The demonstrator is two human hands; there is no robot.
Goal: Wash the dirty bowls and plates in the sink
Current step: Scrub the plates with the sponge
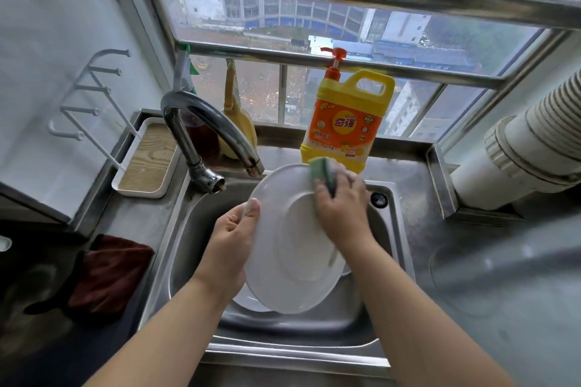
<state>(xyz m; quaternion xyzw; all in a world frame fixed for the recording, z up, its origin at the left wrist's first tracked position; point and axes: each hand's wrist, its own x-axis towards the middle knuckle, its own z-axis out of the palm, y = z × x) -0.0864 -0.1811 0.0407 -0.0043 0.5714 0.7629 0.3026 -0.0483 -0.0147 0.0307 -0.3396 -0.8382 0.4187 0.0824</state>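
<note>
White plate point(292, 248) held tilted over the sink point(390, 229), rim pinched by left hand point(232, 229); green sponge point(323, 174) gripped by right hand point(341, 201), pressed on far rim. Wet rim could slip, and the plate could be chipped on the dish below.

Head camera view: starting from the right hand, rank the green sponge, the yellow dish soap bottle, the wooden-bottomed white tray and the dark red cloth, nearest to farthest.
1. Green sponge: gripped in the right hand against the white plate.
2. Yellow dish soap bottle: just behind, on the sink's back ledge.
3. Wooden-bottomed white tray: back left.
4. Dark red cloth: front left, about as far as the tray; too close to call.
</note>
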